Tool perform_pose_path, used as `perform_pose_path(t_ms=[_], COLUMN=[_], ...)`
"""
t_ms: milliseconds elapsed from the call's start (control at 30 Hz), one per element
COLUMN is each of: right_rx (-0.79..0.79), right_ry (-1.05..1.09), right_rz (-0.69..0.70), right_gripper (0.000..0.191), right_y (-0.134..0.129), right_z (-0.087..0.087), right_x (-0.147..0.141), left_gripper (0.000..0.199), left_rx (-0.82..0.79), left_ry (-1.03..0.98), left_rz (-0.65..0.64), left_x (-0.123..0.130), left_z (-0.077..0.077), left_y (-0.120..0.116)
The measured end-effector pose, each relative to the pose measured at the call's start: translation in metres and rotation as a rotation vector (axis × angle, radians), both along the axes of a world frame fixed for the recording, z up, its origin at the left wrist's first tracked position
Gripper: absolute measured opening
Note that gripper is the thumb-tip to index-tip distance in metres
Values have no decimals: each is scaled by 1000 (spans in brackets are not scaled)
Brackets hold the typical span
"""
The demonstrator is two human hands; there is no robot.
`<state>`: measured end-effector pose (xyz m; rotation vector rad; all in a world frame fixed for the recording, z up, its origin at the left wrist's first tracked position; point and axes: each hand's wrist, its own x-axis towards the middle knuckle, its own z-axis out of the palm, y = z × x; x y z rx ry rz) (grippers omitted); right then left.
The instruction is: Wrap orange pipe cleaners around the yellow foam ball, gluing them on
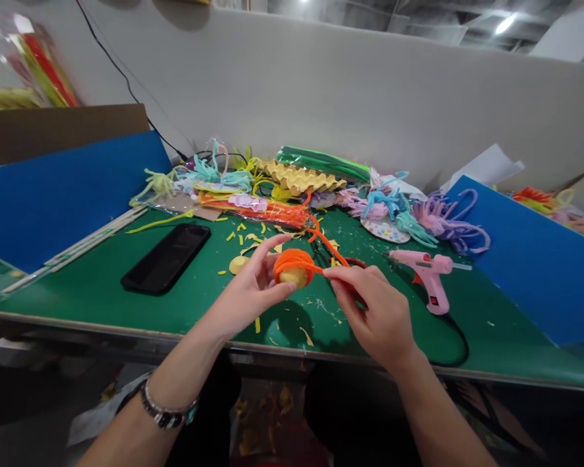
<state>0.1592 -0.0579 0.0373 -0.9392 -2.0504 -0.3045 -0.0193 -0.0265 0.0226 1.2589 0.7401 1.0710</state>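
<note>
My left hand (257,279) grips a small yellowish ball-shaped piece (296,277) between thumb and fingers, above the table. Around its upper part winds an orange pipe cleaner (292,259). The loose end of that pipe cleaner stretches to the right, pinched between the thumb and forefinger of my right hand (370,301). Behind my right hand lie more orange strands and a tool with red handles (353,262), partly hidden. A pink hot glue gun (428,275) rests on the table to the right of my right hand.
A black phone (168,258) lies on the green table (97,285) at left. Along the back are bagged pipe cleaners (267,211), a yellow egg-carton piece (302,176) and pastel pipe-cleaner bundles (433,217). Blue panels (68,194) flank both sides. Yellow scraps are scattered mid-table.
</note>
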Motion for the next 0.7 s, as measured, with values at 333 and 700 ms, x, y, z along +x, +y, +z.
perform_pose_path(t_ms=[333, 700], right_rx=[-30, -176], right_ry=[53, 189], right_rz=[25, -34], right_gripper=[18, 12], right_y=[1, 3], right_z=[-3, -7], right_x=[-3, -1], left_gripper=[46, 48], left_rx=[-35, 63], left_ry=[36, 199], left_rz=[-18, 9], left_x=[6, 15], left_z=[-7, -4], left_y=[1, -7])
